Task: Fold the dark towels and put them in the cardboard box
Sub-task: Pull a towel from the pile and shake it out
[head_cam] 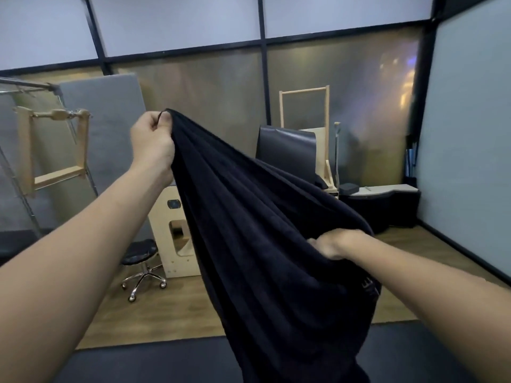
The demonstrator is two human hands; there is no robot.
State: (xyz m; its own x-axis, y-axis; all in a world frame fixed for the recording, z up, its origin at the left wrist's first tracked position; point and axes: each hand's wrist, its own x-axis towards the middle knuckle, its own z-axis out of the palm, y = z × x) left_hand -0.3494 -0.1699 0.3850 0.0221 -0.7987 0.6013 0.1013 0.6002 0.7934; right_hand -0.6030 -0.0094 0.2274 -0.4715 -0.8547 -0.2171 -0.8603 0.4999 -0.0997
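A: Where's the dark towel (pixel 262 244)?
B: Up in the air in front of the person, btwn both hands, above the wood floor (pixel 193 308). Not touching any worktop.
A: Which way does it run?
B: Top edge slants from upper left down to lower right. Cloth is bunched in long folds along that line. The rest hangs down, and the bottom end goes out of view at the lower edge.
A: Left hand (pixel 152 142)?
B: Raised high, fingers curled tight, pinching one corner of the towel at the top.
A: Right hand (pixel 336 243)?
B: Lower and nearer the body. Grips the towel's edge, fingertips buried in the cloth.
A: Count?
B: 1 towel, 2 hands, both holding it.
A: Anything else around?
B: 1 black swivel stool (pixel 139 254) on castors, left of the towel, beside a pale wooden cabinet (pixel 171 225). Dark mat (pixel 138 363) along the near floor. Some pale lettering near the towel's right edge, too blurred to read.
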